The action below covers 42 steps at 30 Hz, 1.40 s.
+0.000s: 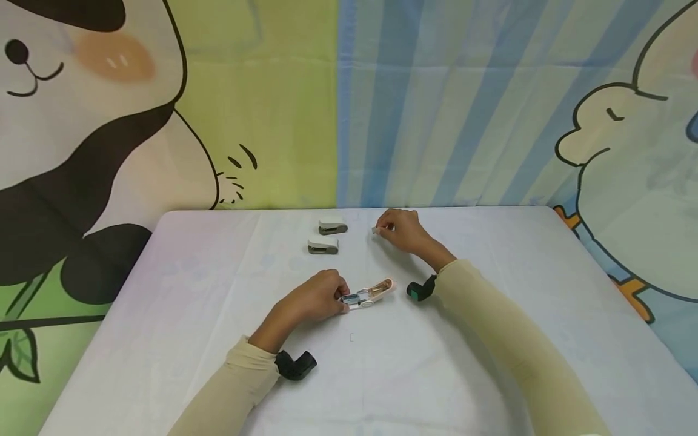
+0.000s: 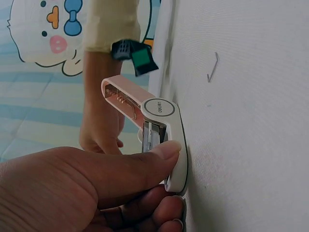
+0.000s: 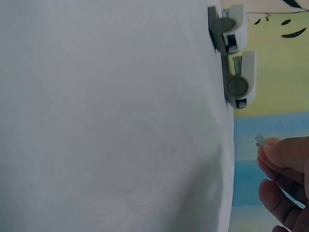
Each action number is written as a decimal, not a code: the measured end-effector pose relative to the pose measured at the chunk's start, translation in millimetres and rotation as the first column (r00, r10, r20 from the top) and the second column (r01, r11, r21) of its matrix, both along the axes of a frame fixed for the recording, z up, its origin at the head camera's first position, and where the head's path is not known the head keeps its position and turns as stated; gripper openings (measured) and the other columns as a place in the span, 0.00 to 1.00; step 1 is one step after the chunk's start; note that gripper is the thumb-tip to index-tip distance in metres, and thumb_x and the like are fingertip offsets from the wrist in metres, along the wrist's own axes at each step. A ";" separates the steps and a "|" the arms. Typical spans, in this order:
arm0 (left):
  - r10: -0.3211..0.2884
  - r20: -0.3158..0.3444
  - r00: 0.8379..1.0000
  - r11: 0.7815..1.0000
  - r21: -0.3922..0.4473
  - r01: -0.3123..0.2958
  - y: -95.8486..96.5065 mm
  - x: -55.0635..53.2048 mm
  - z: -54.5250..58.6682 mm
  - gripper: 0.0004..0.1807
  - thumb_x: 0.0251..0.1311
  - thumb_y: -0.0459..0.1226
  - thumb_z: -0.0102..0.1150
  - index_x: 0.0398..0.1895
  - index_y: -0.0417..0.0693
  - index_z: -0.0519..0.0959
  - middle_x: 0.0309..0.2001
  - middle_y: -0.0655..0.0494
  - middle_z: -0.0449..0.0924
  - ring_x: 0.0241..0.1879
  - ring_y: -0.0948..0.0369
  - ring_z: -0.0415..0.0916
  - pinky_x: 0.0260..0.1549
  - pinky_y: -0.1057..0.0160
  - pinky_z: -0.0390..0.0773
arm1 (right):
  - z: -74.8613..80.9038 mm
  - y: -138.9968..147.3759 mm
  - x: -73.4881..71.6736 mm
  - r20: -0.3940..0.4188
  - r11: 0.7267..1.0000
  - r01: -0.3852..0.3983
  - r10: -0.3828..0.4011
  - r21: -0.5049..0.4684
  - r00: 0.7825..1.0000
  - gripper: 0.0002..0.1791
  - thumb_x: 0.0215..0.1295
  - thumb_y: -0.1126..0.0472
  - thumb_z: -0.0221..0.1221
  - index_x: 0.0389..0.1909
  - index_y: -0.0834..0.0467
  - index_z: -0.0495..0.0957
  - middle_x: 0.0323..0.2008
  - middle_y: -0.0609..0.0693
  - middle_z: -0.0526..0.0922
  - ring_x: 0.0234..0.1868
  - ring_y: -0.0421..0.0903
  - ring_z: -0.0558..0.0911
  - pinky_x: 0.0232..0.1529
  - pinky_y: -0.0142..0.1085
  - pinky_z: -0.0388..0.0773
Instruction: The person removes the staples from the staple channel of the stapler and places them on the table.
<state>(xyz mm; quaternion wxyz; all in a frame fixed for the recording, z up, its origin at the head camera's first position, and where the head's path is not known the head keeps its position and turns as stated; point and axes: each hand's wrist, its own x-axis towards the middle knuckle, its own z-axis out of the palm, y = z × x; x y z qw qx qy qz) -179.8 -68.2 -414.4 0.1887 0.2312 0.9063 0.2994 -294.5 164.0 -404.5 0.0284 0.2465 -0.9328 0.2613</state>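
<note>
My left hand [image 1: 318, 295], fingers curled, grips the white end of the flipped-open, pink-and-white plastic stapler [image 1: 371, 295]. Beyond it, my right hand [image 1: 403, 231] pinches a small silvery-grey strip [image 3: 259, 140]; beyond-left stand two white-and-grey plastic staplers [image 1: 323, 247]; nearer me lies one thin metal staple [image 1: 351, 337].

Your table [image 1: 180, 284] is spread with a lightly creased white cloth [image 1: 409, 393], and toward its far edge you have two grey-and-white staplers [image 1: 332, 226], one just behind the other, the back one slightly further right. Nearer to you, around the middle, the pink stapler [image 1: 366, 295] is spread open, its base apparently against the cloth, and one loose staple [image 2: 214, 70] lies on your side of it.
</note>
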 end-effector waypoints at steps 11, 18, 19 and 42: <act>-0.010 0.009 1.000 1.000 0.015 0.010 -0.9 -1.9 0.3 0.08 0.55 0.32 0.69 0.37 0.41 0.83 0.31 0.57 0.75 0.32 0.61 0.71 0.34 0.60 0.72 | -1.3 -10.3 -38.3 0.088 0.990 0.047 -0.059 0.129 0.994 0.06 0.64 0.64 0.61 0.38 0.60 0.85 0.39 0.53 0.84 0.41 0.52 0.78 0.56 0.56 0.59; -0.008 0.013 1.000 1.000 0.018 0.007 0.9 1.0 -1.5 0.07 0.55 0.31 0.69 0.36 0.41 0.83 0.30 0.57 0.74 0.31 0.61 0.70 0.33 0.61 0.72 | -11.5 -11.8 -46.9 0.148 0.991 0.070 -0.086 0.110 0.985 0.08 0.67 0.63 0.58 0.37 0.60 0.85 0.43 0.55 0.82 0.46 0.52 0.78 0.62 0.61 0.54; -0.011 0.010 1.000 1.000 0.017 0.011 1.0 1.5 -1.5 0.06 0.55 0.31 0.69 0.36 0.41 0.83 0.30 0.57 0.74 0.31 0.60 0.70 0.32 0.61 0.71 | -12.3 -12.2 -46.6 0.162 0.992 0.071 -0.087 0.101 0.983 0.08 0.67 0.63 0.58 0.37 0.60 0.85 0.43 0.55 0.82 0.45 0.52 0.78 0.60 0.58 0.59; -0.018 -0.012 1.000 1.000 0.013 0.018 -0.9 -0.4 0.1 0.07 0.54 0.32 0.69 0.36 0.41 0.83 0.30 0.57 0.74 0.31 0.60 0.70 0.32 0.61 0.71 | -13.7 -13.7 -46.6 0.224 0.991 0.075 -0.099 0.114 0.969 0.11 0.68 0.59 0.59 0.40 0.62 0.85 0.41 0.55 0.82 0.37 0.48 0.77 0.38 0.40 0.73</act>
